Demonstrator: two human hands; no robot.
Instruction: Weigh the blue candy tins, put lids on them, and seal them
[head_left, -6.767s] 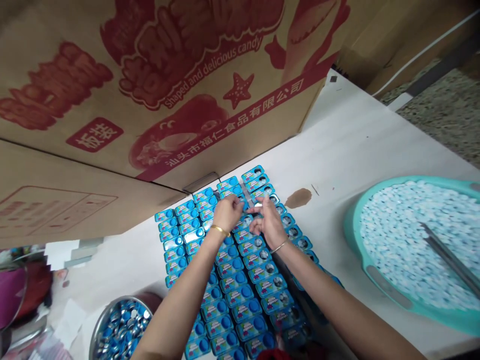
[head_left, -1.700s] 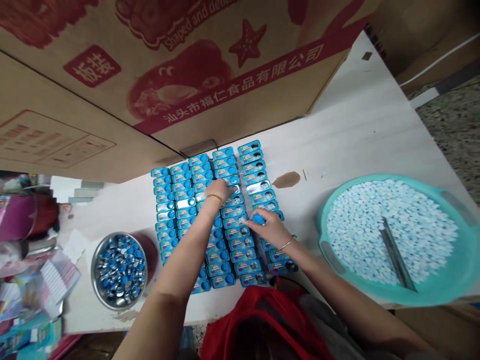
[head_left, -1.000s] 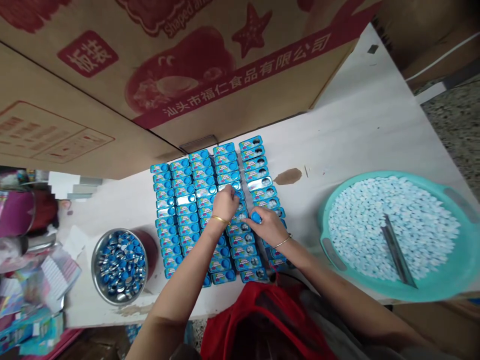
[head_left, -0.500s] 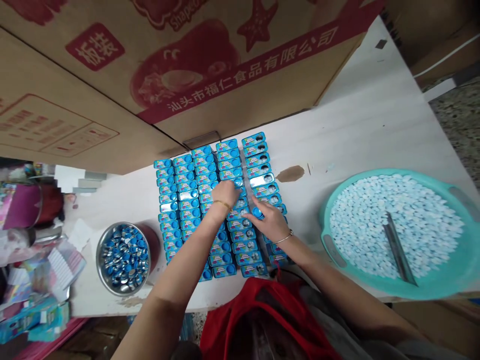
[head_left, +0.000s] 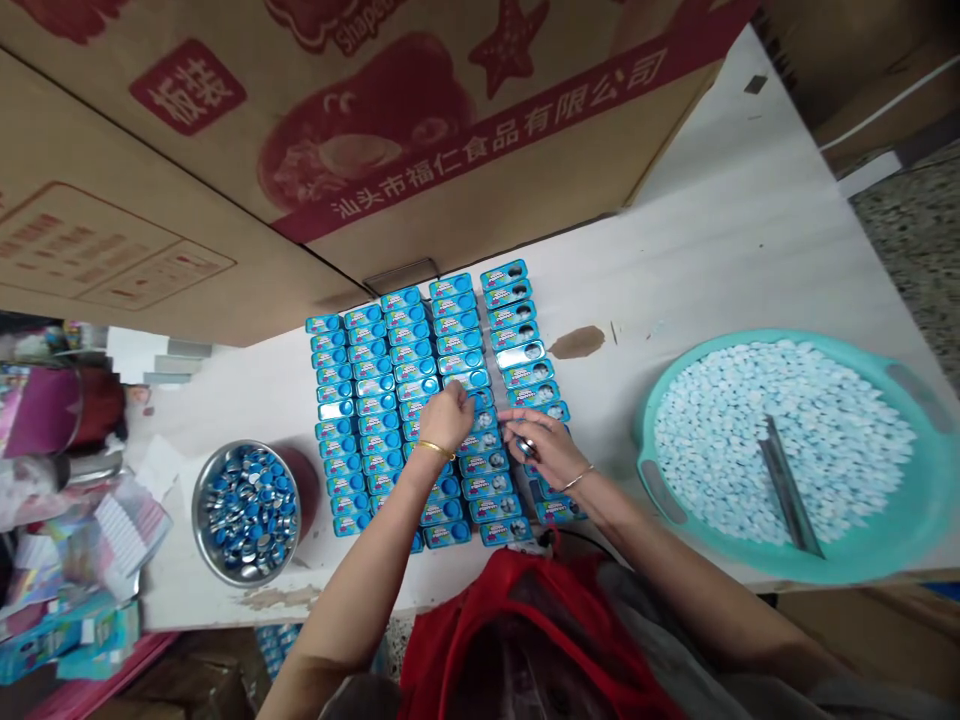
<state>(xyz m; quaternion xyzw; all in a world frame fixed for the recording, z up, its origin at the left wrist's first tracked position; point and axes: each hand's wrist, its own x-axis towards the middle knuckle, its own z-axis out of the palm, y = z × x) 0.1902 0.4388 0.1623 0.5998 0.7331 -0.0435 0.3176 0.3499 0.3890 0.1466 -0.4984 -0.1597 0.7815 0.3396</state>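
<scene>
White table (head_left: pixel 757 260), five columns of blue tins (head_left: pixel 487 486)

A printed box (head_left: pixel 217 225) stands at the far side of the table. To the right sits a teal basin (head_left: pixel 930 470) filled with pale pieces (head_left: pixel 742 400), a metal scoop (head_left: pixel 787 490) lying in them. To the left is a steel pot (head_left: pixel 306 490) of caps (head_left: pixel 251 510).

Between basin and pot lie the tins. The rightmost column shows open holes; the next has blue caps at its far end and open holes nearer the person.

The left hand (head_left: pixel 448 418) is over that second column, grip drawn in, fingers bunched; whether it holds anything cannot be told. The right hand (head_left: pixel 551 450), just beside it, has its grip curled round one metal cap (head_left: pixel 526 447), forefinger and thumb reaching leftward.
</scene>
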